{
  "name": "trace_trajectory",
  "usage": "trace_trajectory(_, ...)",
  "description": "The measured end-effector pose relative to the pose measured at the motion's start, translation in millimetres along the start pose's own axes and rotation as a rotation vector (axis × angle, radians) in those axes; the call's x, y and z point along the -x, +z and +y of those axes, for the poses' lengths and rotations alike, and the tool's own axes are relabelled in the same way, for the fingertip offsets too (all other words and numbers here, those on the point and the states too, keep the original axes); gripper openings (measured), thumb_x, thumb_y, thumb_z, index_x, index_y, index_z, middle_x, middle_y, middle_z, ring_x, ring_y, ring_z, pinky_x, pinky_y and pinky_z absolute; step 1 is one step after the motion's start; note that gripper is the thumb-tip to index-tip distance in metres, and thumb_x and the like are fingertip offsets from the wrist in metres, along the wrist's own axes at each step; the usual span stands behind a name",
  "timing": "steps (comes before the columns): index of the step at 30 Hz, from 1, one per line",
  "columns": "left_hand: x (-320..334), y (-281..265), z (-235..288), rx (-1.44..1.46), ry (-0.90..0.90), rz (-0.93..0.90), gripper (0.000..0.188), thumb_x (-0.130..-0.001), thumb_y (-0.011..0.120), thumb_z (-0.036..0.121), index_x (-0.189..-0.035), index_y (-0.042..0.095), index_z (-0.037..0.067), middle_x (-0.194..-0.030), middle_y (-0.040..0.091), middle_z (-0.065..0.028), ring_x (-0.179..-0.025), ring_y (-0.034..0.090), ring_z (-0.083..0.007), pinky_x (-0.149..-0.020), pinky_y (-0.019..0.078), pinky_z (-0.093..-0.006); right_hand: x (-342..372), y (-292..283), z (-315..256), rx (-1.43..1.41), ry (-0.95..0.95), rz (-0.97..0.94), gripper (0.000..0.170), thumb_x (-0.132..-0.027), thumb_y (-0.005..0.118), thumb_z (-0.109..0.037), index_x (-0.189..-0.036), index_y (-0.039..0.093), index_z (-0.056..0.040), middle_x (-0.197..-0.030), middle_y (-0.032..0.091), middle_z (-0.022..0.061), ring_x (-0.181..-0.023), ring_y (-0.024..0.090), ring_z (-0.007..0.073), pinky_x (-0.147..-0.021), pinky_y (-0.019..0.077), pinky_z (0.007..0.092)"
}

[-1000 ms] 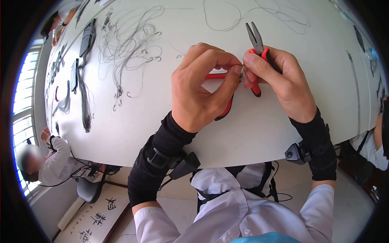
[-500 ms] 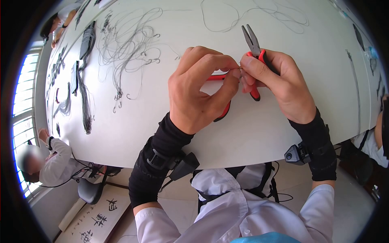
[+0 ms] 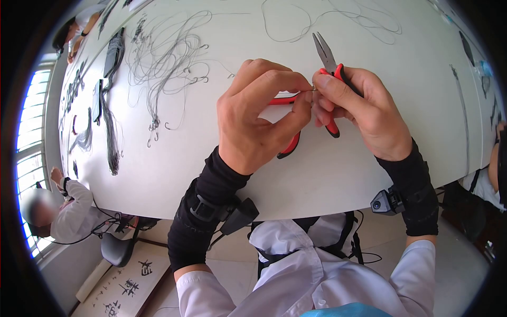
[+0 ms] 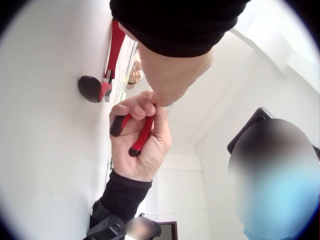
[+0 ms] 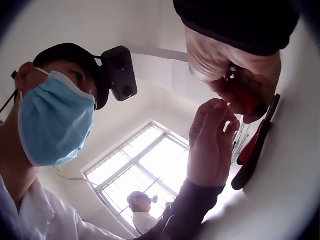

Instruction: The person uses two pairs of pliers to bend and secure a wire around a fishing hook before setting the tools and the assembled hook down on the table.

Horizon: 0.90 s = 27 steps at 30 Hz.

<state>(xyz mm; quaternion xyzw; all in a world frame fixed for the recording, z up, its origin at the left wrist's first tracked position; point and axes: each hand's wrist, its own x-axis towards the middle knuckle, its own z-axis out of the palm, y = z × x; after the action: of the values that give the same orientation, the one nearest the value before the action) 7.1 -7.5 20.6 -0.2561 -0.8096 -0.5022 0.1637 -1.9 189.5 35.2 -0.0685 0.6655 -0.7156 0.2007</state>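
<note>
A: What are the hands doing?

B: The left hand (image 3: 253, 119) pinches a tiny dark object (image 3: 314, 89) between thumb and forefinger, too small to make out. The right hand (image 3: 369, 108) meets it there, fingertips just beside.

A: Is the right one holding anything too?

B: Yes, curled round slim grey-metal pliers with red-and-black handles (image 3: 328, 62). Their tips stand slightly apart and point toward the far side.

A: And below?

B: A second red-and-black-handled tool (image 3: 283, 100) lies on the smooth white bench (image 3: 317, 185), partly hidden beneath the left hand.

A: Farther out?

B: To the left, a tangle of thin grey line with small curved hooks (image 3: 163, 63); beyond it, a long bundle of dark strands (image 3: 111, 142). Loose grey loops of line (image 3: 288, 39) lie past the pliers. At the left end, a person in a white top (image 3: 79, 203) sits beside the bench.
</note>
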Motion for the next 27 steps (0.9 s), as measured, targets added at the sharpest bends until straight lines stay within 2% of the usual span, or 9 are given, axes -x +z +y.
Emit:
trace_trajectory(1,0,-1,0,-0.004,0.001,-0.011,0.015,-0.084,0.071,-0.008,-0.096,0.065,-0.003,-0.091,0.066,-0.008,-0.085,0.058,-0.0154,-0.078,0.0477,-0.0281,0,0,0,-0.026,0.006,-0.001,0.037,-0.099,0.064,-0.036,-0.086,0.063,-0.0012,-0.07,0.061,0.0021,-0.062,0.055,0.0088,-0.058,0.0444,0.0249)
trace_trajectory(4,0,5,-5,0.179,-0.151,0.049,0.013,-0.077,0.076,0.001,-0.088,0.069,0.003,-0.082,0.067,-0.0065,-0.077,0.062,-0.0184,-0.071,0.0509,-0.0308,2,3,-4,0.094,-0.058,0.055,0.036,-0.099,0.063,-0.035,-0.086,0.063,-0.0012,-0.069,0.06,0.0024,-0.062,0.055,0.0089,-0.059,0.0446,0.0253)
trace_trajectory(7,-1,5,-7,0.228,-0.14,0.052,0.013,-0.078,0.076,0.001,-0.088,0.069,0.002,-0.08,0.067,-0.0064,-0.076,0.061,-0.0176,-0.071,0.0501,-0.0304,2,2,-6,0.179,-0.111,0.07,0.035,-0.1,0.063,-0.033,-0.087,0.063,-0.0011,-0.068,0.06,0.0023,-0.062,0.054,0.0092,-0.059,0.0445,0.0255)
trace_trajectory(21,-5,-4,-9,0.011,-0.031,0.144,0.011,-0.083,0.074,-0.002,-0.091,0.067,0.001,-0.084,0.067,-0.007,-0.077,0.059,-0.0176,-0.072,0.0492,-0.0291,0,-10,-11,0.136,-0.15,0.058,0.034,-0.1,0.062,-0.034,-0.089,0.063,-0.0015,-0.071,0.06,0.0023,-0.065,0.054,0.0093,-0.062,0.0443,0.0253)
trace_trajectory(25,-8,-8,-10,-0.069,0.005,0.215,0.012,-0.084,0.072,-0.005,-0.093,0.067,0.0,-0.086,0.067,-0.0075,-0.08,0.06,-0.0186,-0.075,0.0497,-0.0295,8,-24,-18,0.194,-0.221,0.138,0.034,-0.101,0.061,-0.033,-0.09,0.062,-0.0008,-0.072,0.061,0.0032,-0.065,0.055,0.0097,-0.063,0.0443,0.0252)
trace_trajectory(27,-7,-12,-12,-0.088,0.007,0.241,0.011,-0.086,0.07,-0.006,-0.095,0.067,0.0,-0.089,0.067,-0.0089,-0.082,0.062,-0.0198,-0.078,0.0499,-0.0297,24,-49,-28,0.221,-0.191,0.216,0.027,-0.105,0.054,-0.027,-0.101,0.057,-0.0005,-0.081,0.055,0.0028,-0.08,0.058,0.0146,-0.076,0.0485,0.0312)
